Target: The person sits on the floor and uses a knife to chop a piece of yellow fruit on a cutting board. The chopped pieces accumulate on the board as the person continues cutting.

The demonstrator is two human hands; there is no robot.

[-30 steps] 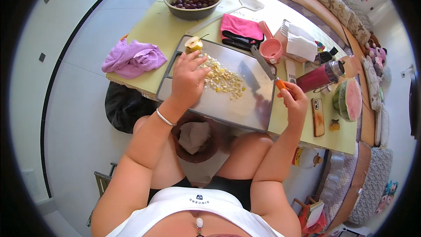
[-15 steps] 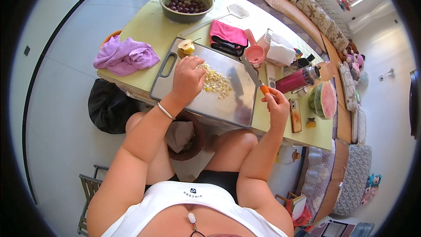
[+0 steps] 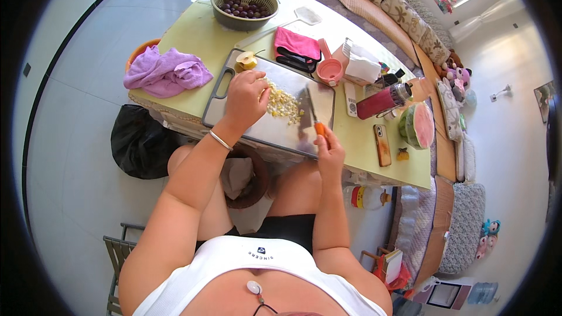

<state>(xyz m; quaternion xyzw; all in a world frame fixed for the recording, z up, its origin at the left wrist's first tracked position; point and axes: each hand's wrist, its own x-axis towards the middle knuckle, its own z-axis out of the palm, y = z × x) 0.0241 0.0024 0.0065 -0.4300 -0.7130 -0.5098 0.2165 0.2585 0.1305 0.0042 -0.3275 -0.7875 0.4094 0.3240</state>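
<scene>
My right hand [image 3: 331,152] grips a kitchen knife [image 3: 318,127] by its orange handle, its blade tilted over the right part of a metal cutting board [image 3: 252,134] with a dark rim. Chopped pale yellow fruit [image 3: 284,106] lies in a loose heap mid-board, left of the blade. Beside the heap's left edge, my left hand [image 3: 246,95] is closed with its fingers bent together; anything beneath them is hidden. Just beyond it, a cut pear half [image 3: 246,59] with a stem rests near the board's far left corner.
Left of the board lies a purple towel [image 3: 167,72]. Farther back are a basket [image 3: 231,22] of dark round fruit, a fly swatter [image 3: 307,16] and a pink cloth [image 3: 297,45]. To the right stand a dark pink bottle [image 3: 377,104], a phone [image 3: 382,145] and a cut watermelon [image 3: 410,126].
My right hand has brought the knife leftward, from the board's right edge to over the board near the chopped fruit. My left hand stays beside the heap.
</scene>
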